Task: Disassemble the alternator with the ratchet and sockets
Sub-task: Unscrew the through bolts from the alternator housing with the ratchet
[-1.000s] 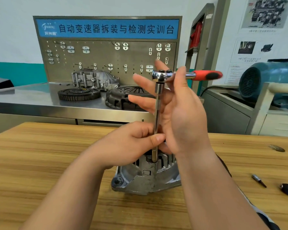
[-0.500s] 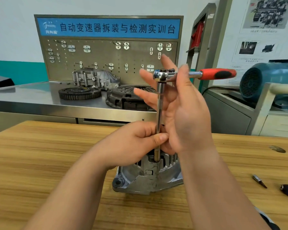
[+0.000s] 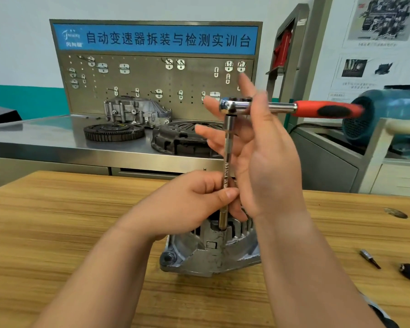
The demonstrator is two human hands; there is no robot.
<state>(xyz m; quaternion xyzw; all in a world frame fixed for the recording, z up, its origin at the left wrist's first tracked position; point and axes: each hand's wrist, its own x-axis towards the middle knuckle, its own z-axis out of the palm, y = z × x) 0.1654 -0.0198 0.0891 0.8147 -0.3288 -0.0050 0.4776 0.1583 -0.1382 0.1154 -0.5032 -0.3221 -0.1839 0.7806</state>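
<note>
while the left hand (image 3: 194,204) pinches one ratchet extension (image 3: 225,166) (right hand (image 3: 265,166) splayed), one alternator (image 3: 206,256) stands beneath.

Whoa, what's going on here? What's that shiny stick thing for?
A person is taking apart a grey metal alternator that sits on the wooden table. Their left hand pinches a long chrome extension bar standing upright on the alternator's top. Their right hand, fingers straight, presses against the chrome ratchet with the red-and-black handle fitted on the bar's upper end. A small metal bit lies to the right.
</note>
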